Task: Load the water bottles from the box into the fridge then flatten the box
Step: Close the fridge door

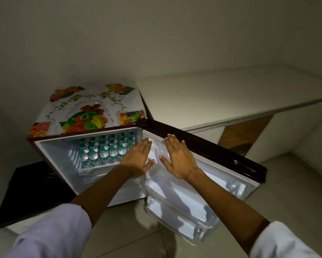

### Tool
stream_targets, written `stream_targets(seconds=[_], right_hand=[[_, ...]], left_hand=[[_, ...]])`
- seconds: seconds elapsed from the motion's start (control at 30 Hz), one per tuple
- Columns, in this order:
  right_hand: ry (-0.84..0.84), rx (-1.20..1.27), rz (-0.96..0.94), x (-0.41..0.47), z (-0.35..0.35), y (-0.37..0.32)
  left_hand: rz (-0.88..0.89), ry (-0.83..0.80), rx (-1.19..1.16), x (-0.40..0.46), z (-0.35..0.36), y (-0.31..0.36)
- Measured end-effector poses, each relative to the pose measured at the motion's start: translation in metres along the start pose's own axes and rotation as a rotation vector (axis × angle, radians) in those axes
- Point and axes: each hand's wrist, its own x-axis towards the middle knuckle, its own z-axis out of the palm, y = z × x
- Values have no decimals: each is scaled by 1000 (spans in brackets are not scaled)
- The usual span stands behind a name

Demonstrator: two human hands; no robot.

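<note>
Tiles (294,185) under open fridge (59,157)

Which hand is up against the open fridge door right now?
The right hand, flat toward the fridge door; the left hand is nearer the water bottles.
</note>
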Motion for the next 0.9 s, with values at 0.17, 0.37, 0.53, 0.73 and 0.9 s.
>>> stream_targets(seconds=[0.17, 0.37, 0.53, 0.73, 0.9], right_hand=[[22, -122, 236, -75, -21, 76], [-141, -142, 420, -148, -33, 157], [-205, -153, 337, -175, -26, 168], [-177, -170, 302, -185, -19, 158], [-68, -219, 248, -198, -18, 134]], left_hand=[[184, 4, 6, 30, -7, 100], [322, -115, 34, 60, -4, 203], [295, -281, 61, 67, 8, 245], [277, -239, 12, 55, 13, 244], [289, -169, -19, 37, 8, 237]])
